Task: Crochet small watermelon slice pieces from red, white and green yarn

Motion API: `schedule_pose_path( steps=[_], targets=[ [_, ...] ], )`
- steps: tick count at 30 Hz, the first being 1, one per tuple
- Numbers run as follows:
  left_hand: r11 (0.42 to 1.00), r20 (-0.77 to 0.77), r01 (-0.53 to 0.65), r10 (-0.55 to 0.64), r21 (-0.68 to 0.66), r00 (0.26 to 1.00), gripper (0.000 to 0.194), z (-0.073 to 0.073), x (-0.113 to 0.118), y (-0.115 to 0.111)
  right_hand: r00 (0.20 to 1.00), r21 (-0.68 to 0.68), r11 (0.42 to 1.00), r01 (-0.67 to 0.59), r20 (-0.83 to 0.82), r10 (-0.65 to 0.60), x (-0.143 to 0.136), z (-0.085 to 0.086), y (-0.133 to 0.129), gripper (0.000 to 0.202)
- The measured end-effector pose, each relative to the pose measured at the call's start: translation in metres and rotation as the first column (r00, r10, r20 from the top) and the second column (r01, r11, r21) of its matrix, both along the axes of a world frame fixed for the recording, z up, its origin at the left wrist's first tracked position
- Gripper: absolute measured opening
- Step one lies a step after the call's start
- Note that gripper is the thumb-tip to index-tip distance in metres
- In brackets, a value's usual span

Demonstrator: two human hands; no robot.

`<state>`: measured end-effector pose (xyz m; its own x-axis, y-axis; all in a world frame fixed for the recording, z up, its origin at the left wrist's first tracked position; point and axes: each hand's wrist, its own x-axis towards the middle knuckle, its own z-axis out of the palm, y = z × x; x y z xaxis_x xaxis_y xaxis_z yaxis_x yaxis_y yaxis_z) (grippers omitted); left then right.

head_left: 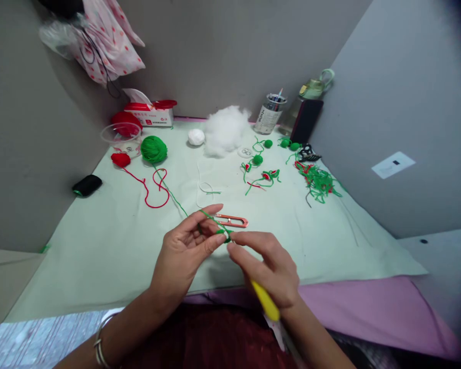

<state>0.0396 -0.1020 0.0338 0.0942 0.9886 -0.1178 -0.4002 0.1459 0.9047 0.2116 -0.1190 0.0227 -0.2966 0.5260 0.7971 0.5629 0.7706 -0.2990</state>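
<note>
Between thumb and fingers, my left hand [184, 246] pinches a small green and white crochet piece [225, 234]. Green yarn [176, 201] runs over its index finger and back to a green yarn ball [154, 149]. My right hand [272, 266] is closed round a crochet hook with a yellow handle [266, 301], which sticks out below the palm. The hook's tip meets the piece, mostly hidden by the fingertips. Just beyond the hands lies an orange thread snipper [232, 221].
White stuffing [226, 130] and a white yarn ball [195, 137] lie at the back. Red yarn [146, 184] curls at left near a black spool [87, 185]. Green scraps [318, 182], small green balls [257, 160], a pen jar [269, 115] and a phone [307, 121] are at right.
</note>
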Motion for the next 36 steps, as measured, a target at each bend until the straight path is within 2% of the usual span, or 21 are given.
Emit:
schedule_pose_path(
  steps=[2,3,5,6,7,9,11,13,16,18,23,25,27,29,31,33,36],
  targets=[
    [0.997,0.068,0.060,-0.056,-0.052,0.996,0.045,0.000,-0.001,0.001,0.994,0.101,0.994,0.038,0.101,-0.048,-0.002,-0.003,0.001,0.032],
    [0.989,0.116,0.119,-0.108,-0.093,0.987,0.048,0.000,-0.001,0.002,0.995,0.107,0.993,0.042,0.090,-0.052,-0.003,-0.005,0.001,0.033],
    [0.952,0.215,0.248,-0.208,-0.179,0.954,0.052,0.001,-0.004,0.003,0.998,-0.014,1.000,0.017,-0.058,-0.018,-0.004,-0.008,0.002,0.032],
    [0.933,0.250,0.292,-0.238,-0.212,0.939,0.053,0.002,-0.005,0.004,0.981,-0.105,0.994,-0.021,-0.193,0.000,-0.004,-0.008,0.003,0.028],
    [0.922,0.266,0.311,-0.248,-0.232,0.932,0.052,0.003,-0.006,0.005,0.939,-0.197,0.977,-0.084,-0.344,0.011,-0.004,-0.008,0.004,0.024],
    [0.932,0.247,0.277,-0.218,-0.235,0.944,0.051,0.004,-0.007,0.005,0.789,-0.332,0.905,-0.265,-0.614,0.006,-0.004,-0.006,0.007,0.019],
    [0.954,0.203,0.224,-0.183,-0.201,0.962,0.050,0.004,-0.007,0.004,0.647,-0.378,0.821,-0.427,-0.763,-0.015,-0.005,-0.004,0.010,0.018],
    [0.963,0.179,0.219,-0.191,-0.156,0.965,0.052,0.003,-0.005,0.003,0.622,-0.395,0.777,-0.490,-0.783,-0.006,-0.008,-0.003,0.012,0.015],
    [0.959,0.170,0.252,-0.229,-0.127,0.958,0.053,0.002,-0.002,0.001,0.694,-0.399,0.817,-0.416,-0.720,0.002,-0.012,-0.004,0.013,0.012],
    [0.961,0.165,0.246,-0.224,-0.125,0.961,0.053,0.002,-0.001,0.000,0.700,-0.404,0.823,-0.399,-0.714,-0.012,-0.014,-0.006,0.012,0.013],
    [0.960,0.148,0.250,-0.231,-0.124,0.962,0.052,0.003,-0.003,-0.001,0.599,-0.443,0.723,-0.530,-0.799,-0.050,-0.011,-0.008,0.010,0.014],
    [0.961,0.123,0.245,-0.229,-0.129,0.966,0.047,0.003,-0.004,-0.001,0.577,-0.436,0.711,-0.551,-0.815,-0.053,-0.009,-0.007,0.009,0.017],
    [0.971,0.081,0.204,-0.194,-0.125,0.978,0.042,0.002,-0.006,-0.001,0.619,-0.436,0.741,-0.510,-0.785,-0.036,-0.006,-0.003,0.007,0.019],
    [0.982,0.029,0.153,-0.150,-0.108,0.988,0.040,0.002,-0.006,-0.001,0.734,-0.413,0.819,-0.399,-0.679,0.015,-0.003,0.001,0.004,0.020],
    [0.990,-0.013,0.115,-0.117,-0.086,0.993,0.042,0.001,-0.007,-0.001,0.868,-0.325,0.906,-0.272,-0.488,0.085,0.001,0.003,0.001,0.025],
    [0.991,-0.009,0.105,-0.106,-0.082,0.994,0.046,0.002,-0.006,-0.001,0.963,-0.214,0.962,-0.168,-0.246,0.114,0.003,0.003,-0.001,0.034],
    [0.975,0.111,0.181,-0.167,-0.127,0.980,0.059,0.004,-0.004,0.000,0.998,-0.098,0.994,-0.053,0.013,0.054,0.003,-0.003,-0.003,0.053]
  ],
)
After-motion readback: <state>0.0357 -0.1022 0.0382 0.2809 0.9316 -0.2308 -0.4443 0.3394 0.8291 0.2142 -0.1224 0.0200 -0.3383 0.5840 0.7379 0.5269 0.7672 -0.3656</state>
